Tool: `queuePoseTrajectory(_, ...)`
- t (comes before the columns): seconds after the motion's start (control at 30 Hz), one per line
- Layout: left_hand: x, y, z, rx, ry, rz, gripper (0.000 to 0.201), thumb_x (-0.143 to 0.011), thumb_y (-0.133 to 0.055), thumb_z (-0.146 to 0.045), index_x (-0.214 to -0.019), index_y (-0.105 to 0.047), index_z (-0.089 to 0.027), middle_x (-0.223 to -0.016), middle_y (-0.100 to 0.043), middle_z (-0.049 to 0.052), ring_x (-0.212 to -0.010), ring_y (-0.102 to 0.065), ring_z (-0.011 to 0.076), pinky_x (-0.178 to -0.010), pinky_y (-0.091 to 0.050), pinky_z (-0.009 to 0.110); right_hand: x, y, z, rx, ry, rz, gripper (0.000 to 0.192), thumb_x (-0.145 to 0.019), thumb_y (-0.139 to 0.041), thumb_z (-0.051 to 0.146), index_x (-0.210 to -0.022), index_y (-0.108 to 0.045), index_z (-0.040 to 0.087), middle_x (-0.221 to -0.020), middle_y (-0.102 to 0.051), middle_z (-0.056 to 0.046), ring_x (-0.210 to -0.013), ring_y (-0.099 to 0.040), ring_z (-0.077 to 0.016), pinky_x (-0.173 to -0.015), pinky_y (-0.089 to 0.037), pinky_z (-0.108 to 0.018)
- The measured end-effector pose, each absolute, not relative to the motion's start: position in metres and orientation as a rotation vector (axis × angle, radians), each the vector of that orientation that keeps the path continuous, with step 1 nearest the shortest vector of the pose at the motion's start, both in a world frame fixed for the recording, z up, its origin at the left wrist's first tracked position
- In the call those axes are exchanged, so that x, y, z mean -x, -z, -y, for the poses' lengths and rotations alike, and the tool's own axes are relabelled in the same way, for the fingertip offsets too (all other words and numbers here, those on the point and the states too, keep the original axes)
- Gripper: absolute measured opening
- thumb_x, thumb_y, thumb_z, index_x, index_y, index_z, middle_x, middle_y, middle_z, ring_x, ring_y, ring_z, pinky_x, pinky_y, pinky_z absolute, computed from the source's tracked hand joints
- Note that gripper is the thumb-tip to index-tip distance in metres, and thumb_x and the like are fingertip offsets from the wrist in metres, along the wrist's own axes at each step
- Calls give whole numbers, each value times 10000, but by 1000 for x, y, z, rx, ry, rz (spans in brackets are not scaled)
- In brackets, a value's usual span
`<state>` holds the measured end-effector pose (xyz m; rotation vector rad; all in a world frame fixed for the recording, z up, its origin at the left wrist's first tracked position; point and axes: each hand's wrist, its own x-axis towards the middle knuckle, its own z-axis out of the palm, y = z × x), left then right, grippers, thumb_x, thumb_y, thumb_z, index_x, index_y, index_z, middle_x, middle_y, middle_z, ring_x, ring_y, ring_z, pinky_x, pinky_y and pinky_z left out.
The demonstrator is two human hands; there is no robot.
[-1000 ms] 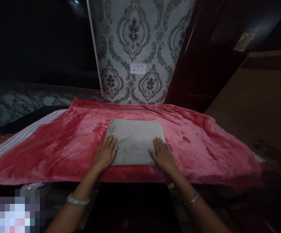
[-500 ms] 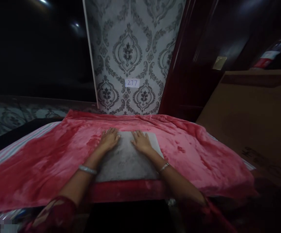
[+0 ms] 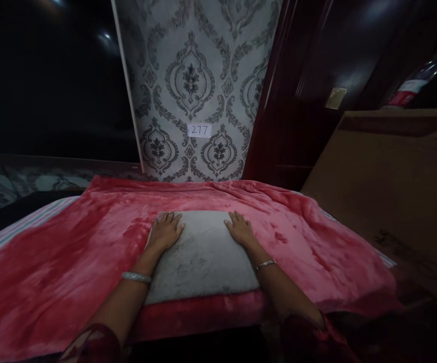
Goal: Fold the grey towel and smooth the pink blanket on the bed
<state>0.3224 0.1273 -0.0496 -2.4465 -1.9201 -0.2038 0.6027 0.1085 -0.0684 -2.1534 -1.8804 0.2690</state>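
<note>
A folded grey plush cloth (image 3: 203,259) lies flat on a red fleece blanket (image 3: 70,252) that covers the surface in front of me. My left hand (image 3: 165,231) rests palm down on the cloth's far left corner, fingers spread. My right hand (image 3: 240,229) presses flat on the far right corner in the same way. Both wrists wear thin bangles. Neither hand holds anything.
A patterned grey wall panel with a small label reading 277 (image 3: 199,130) stands behind the blanket. A dark red door frame (image 3: 274,101) is to its right. A brown cardboard box (image 3: 392,176) stands at the right, with a plastic bottle (image 3: 417,83) behind it. A striped sheet (image 3: 21,227) shows at the left.
My hands slid from the cloth's near edge to its far edge, then spread apart to the far corners. The camera moved closer and lower.
</note>
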Motion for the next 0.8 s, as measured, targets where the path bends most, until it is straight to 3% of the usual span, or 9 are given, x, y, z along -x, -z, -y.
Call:
queuePoseTrajectory(0.13,-325,48,-124,2466,230,1925,609,-1002,-290,-476,-1538,-420,-217,-1629,-363,118,-1511,-296,325,-1197,-246,610,-611,73,-103,2161,-284,1835,615,-1045,-283,439,-1600,-284,174,-1675,-205,-141,-1536,-203,-278,-1214,-176,-527)
queuePoseTrajectory(0.3,-315,44,-123,2408,523,2123,595,-941,-477,-436,-1480,-494,-184,-1616,-371,156,-1524,-266,330,-1226,-238,515,-625,77,-81,2092,-333,1791,621,-1026,-333,365,-1593,-280,117,-1606,-368,-166,-1493,-314,-253,-1203,-243,-445)
queuePoseTrajectory(0.47,-287,40,-129,2232,1102,2554,573,-815,-620,-342,-1351,-577,-142,-1427,-588,191,-1334,-542,335,-1085,-441,429,-638,77,-63,2037,-421,1693,651,-950,-477,315,-1567,-350,152,-1476,-555,-125,-1340,-527,-243,-1106,-403,-373)
queuePoseTrajectory(0.53,-278,39,-132,2213,1180,2632,489,-808,-617,-362,-1259,-629,-174,-1308,-677,156,-1190,-647,313,-956,-522,393,-634,75,-64,2032,-461,1622,663,-923,-522,313,-1550,-382,147,-1474,-555,-132,-1330,-538,-258,-1108,-405,-379)
queuePoseTrajectory(0.63,-272,37,-135,2178,1302,2777,310,-794,-621,-406,-1002,-698,-188,-934,-766,112,-909,-728,294,-724,-560,363,-624,69,-72,2033,-538,1493,707,-875,-599,307,-1530,-414,114,-1473,-539,-186,-1345,-523,-305,-1124,-395,-422)
queuePoseTrajectory(0.7,-272,34,-135,2179,1393,2853,218,-771,-637,-399,-834,-685,-196,-697,-717,77,-755,-719,276,-617,-542,344,-620,63,-79,2023,-604,1390,717,-865,-612,293,-1526,-413,99,-1456,-548,-207,-1335,-531,-311,-1110,-410,-428)
queuePoseTrajectory(0.8,-276,26,-134,2195,1567,2906,152,-711,-678,-349,-705,-640,-202,-576,-657,44,-632,-683,239,-559,-529,319,-621,55,-84,1961,-746,1252,603,-875,-605,292,-1427,-518,66,-1345,-632,-211,-1223,-618,-280,-993,-501,-382)
